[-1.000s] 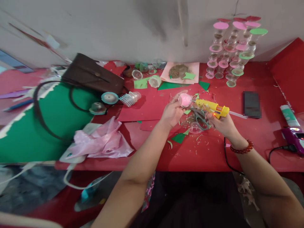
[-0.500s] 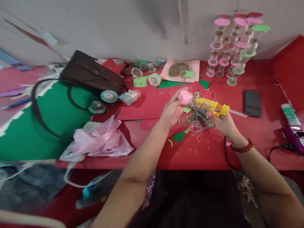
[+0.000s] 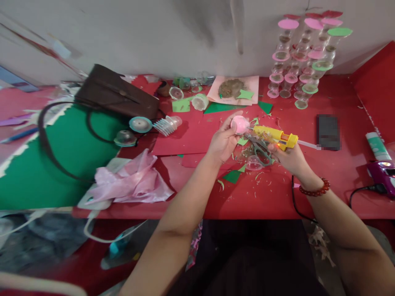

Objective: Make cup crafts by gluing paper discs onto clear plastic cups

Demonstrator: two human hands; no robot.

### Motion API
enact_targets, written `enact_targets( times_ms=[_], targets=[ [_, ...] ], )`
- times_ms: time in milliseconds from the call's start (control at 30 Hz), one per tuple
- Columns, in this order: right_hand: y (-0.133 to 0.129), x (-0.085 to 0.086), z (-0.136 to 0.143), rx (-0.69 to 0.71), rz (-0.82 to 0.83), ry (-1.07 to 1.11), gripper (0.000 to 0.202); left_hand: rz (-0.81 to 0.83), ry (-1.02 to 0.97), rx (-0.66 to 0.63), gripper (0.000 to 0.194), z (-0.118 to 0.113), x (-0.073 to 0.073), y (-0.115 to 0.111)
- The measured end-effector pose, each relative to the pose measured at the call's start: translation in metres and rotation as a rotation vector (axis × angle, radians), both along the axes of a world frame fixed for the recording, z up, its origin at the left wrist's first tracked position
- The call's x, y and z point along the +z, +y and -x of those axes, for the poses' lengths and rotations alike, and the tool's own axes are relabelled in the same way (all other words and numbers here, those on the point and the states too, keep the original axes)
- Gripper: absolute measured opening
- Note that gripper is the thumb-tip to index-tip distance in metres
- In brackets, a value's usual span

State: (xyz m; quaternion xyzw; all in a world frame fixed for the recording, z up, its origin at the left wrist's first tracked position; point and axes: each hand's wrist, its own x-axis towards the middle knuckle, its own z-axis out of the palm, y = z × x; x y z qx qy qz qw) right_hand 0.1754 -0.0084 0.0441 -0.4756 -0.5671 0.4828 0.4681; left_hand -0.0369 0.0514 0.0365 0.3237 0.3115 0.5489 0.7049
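Observation:
My left hand point(image 3: 224, 139) is closed round a small plastic cup with a pink paper disc point(image 3: 240, 124) facing up. In my right hand point(image 3: 285, 156) is a yellow hot glue gun point(image 3: 273, 135), its fingers wrapped about the handle. The gun's nozzle points left at the rim of the pink disc; whether it touches I cannot tell. A clear glue stick point(image 3: 308, 144) sticks out of its back end. Below my hands lie grey-handled scissors point(image 3: 262, 152), a clear plastic cup point(image 3: 254, 163) and green paper scraps point(image 3: 232, 176).
Towers of joined cups with pink and green discs point(image 3: 305, 78) stand at the back right. Stacked clear cups point(image 3: 168, 124), a brown bag point(image 3: 119, 92) and a pink plastic bag point(image 3: 132, 176) lie left. A sheet holding brown sand point(image 3: 231, 89) lies behind; a phone point(image 3: 328, 131) lies right.
The view has shifted very slightly. Both hands keep nearly the same pose, with the glue gun's nozzle still at the pink disc's edge.

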Motion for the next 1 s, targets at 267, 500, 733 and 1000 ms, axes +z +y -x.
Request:
enact_targets(
  times_ms=[267, 500, 733, 1000],
  targets=[
    [0.0024, -0.0004, -0.0012, -0.033, 0.009, 0.011, 0.039, -0.009, 0.025, 0.014, 0.049, -0.0011, 0.0024, -0.0009],
    [0.0031, 0.0010, -0.0015, -0.040, -0.042, 0.019, 0.036, -0.033, 0.045, 0.003, 0.037, -0.0004, -0.0012, -0.0004],
    [0.0026, 0.0034, -0.0011, -0.047, -0.062, 0.002, 0.041, -0.062, 0.057, -0.002, 0.031, -0.0010, -0.0029, -0.0023],
    [0.0006, 0.0026, 0.0013, -0.039, -0.031, 0.014, 0.043, -0.054, 0.079, 0.020, 0.027, -0.0015, -0.0036, -0.0012]
  ],
)
